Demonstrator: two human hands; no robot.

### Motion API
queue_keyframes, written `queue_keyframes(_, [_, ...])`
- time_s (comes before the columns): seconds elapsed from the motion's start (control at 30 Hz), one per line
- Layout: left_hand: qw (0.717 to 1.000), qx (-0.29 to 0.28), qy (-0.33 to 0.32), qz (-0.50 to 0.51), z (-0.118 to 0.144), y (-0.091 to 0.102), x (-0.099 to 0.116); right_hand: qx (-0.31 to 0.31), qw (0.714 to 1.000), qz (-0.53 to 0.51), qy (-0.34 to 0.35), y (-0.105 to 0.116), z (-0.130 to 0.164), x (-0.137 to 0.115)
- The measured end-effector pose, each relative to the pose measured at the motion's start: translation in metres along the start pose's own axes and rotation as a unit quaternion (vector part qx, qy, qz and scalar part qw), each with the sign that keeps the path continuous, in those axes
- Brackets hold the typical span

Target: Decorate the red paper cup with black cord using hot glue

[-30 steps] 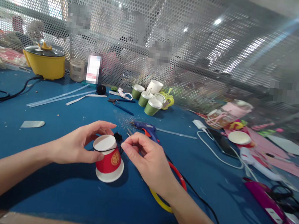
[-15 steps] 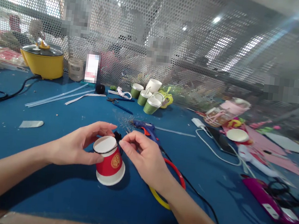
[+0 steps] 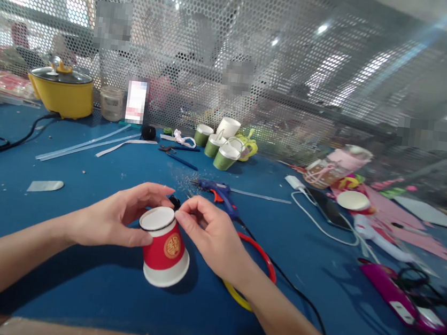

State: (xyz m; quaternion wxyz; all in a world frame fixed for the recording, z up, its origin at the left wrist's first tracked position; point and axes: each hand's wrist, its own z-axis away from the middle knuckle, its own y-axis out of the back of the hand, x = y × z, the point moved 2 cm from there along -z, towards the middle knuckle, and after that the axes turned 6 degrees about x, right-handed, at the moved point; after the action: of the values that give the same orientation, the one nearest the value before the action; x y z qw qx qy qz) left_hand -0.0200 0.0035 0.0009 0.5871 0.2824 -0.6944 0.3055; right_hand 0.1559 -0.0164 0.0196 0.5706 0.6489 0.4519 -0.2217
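A red and white paper cup [image 3: 161, 257] with a gold emblem stands upside down, tilted, on the blue table. My left hand [image 3: 111, 216] holds it from the left, thumb on the near side and fingers curved behind. Thin black cord [image 3: 156, 230] runs round the cup just below its upturned bottom. At the cup's upper right, my right hand [image 3: 210, 233] is closed in a pinch at the cord; its fingertips partly hide what they grip. A small black bundle [image 3: 174, 201] shows between the hands, behind the cup.
Beyond my right hand lies a blue glue gun [image 3: 220, 195], with red and yellow rings [image 3: 263, 258] nearer. Green and white cups [image 3: 224, 157], pliers [image 3: 169, 149] and a yellow pot [image 3: 65, 97] stand or lie farther back. A purple power strip [image 3: 394, 294] is at right.
The cup's wide end has swung slightly toward me and right. The cord now sits closer to the upturned bottom. My right fingertips have moved slightly left, closer to the cup.
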Motion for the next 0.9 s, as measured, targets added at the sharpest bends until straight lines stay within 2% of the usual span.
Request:
queue_keyframes(0.13, [0.999,-0.014,0.003,0.03,0.0001,-0.0001,-0.0014,-0.004,1.0,-0.026,0.007,0.0002,-0.0007,-0.0015])
queue_keyframes(0.43, [0.99,-0.063,0.026,0.126,-0.0009,-0.0005,-0.0036,-0.071,0.995,-0.037,0.062,0.0039,-0.0021,-0.0059])
queue_keyframes(0.63, [0.982,-0.064,0.053,0.17,-0.0005,-0.0007,-0.0049,-0.094,0.993,-0.037,0.052,0.004,-0.0015,-0.0049])
queue_keyframes(0.9, [0.976,-0.032,0.072,0.204,-0.0027,-0.0006,-0.01,-0.067,0.996,-0.011,0.064,0.0017,-0.0015,-0.0084])
